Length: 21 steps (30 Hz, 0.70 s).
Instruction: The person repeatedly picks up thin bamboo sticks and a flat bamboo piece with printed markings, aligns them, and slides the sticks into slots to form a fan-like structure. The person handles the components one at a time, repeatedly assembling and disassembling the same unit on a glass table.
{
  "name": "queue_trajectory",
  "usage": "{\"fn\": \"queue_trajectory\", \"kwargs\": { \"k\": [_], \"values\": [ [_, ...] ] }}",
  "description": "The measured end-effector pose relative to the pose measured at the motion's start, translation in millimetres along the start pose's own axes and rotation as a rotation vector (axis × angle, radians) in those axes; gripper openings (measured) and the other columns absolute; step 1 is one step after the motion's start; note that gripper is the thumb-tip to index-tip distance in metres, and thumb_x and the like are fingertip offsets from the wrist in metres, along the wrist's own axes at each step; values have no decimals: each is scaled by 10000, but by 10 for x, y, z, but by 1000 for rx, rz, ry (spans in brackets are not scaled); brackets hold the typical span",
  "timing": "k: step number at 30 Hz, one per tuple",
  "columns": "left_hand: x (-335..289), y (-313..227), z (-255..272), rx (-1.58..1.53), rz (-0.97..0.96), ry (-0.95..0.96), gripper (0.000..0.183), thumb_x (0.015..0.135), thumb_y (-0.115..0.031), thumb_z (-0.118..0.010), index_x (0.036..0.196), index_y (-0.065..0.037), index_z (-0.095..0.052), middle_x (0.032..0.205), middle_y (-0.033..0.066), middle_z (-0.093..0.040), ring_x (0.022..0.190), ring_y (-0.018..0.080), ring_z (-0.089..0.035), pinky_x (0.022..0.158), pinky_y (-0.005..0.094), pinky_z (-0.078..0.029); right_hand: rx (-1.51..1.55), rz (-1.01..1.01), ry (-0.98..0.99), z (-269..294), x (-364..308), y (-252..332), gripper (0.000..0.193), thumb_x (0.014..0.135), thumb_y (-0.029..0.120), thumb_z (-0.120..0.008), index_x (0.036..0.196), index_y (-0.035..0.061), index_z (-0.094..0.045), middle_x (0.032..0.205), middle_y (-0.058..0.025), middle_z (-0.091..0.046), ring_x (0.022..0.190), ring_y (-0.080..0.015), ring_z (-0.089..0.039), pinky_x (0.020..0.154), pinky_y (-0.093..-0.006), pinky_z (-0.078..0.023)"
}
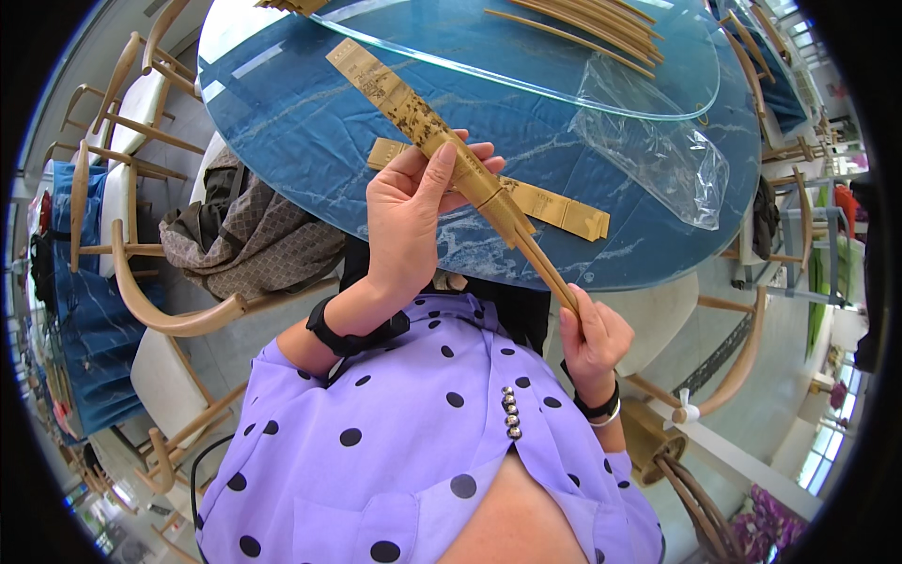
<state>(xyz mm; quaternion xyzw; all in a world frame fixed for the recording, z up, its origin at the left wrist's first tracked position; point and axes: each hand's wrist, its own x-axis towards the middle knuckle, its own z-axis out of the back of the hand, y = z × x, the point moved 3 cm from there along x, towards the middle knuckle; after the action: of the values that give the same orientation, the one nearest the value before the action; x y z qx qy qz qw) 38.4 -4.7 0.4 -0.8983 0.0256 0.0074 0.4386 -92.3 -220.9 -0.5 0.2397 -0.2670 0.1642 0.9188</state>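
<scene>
A long gold paper chopstick sleeve [395, 99] with dark printing slants across in front of me. My left hand [404, 211] is closed around its middle, thumb on top. From the sleeve's lower right end stick out wooden chopsticks [541, 263], their other ends inside the paper. My right hand [594, 338] pinches the outer ends of these chopsticks between thumb and fingers. Beneath the held sleeve, more gold paper sleeves [561, 210] lie on the blue-covered table [310, 155]; my left hand partly hides them.
A glass turntable [451, 70] bears several loose chopsticks [587, 33] at the far right. A clear plastic bag [658, 164] lies by its edge. Gold sleeves [293, 5] show at the far left. A patterned bag [249, 230] rests on a wooden chair [178, 320] to my left.
</scene>
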Motion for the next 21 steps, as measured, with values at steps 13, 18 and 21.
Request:
{"fn": "queue_trajectory", "kwargs": {
  "k": [13,18,21],
  "values": [
    [-106,35,-67,36,51,20,305,1044,-190,-579,1196,71,-617,1114,212,-710,1039,293,-720,908,381,-601,7,-4,-16,-44,29,24,286,870,120,-767,1117,-15,-719,619,-51,-495,473,-207,-469,443,-340,-370],
    [-65,44,-41,-9,59,42,305,1052,-190,-562,1200,71,-617,1119,216,-707,1049,295,-717,918,385,-597,7,-11,-21,-33,19,12,286,870,121,-768,1118,-12,-720,620,-50,-492,473,-206,-466,443,-341,-370],
    [-98,54,-66,24,40,47,311,1056,-197,-554,1201,70,-618,1120,218,-706,1043,295,-718,922,388,-596,-7,-19,-11,-25,-2,12,289,870,122,-768,1121,-11,-720,620,-50,-492,472,-206,-466,443,-341,-369]
  ]
}}
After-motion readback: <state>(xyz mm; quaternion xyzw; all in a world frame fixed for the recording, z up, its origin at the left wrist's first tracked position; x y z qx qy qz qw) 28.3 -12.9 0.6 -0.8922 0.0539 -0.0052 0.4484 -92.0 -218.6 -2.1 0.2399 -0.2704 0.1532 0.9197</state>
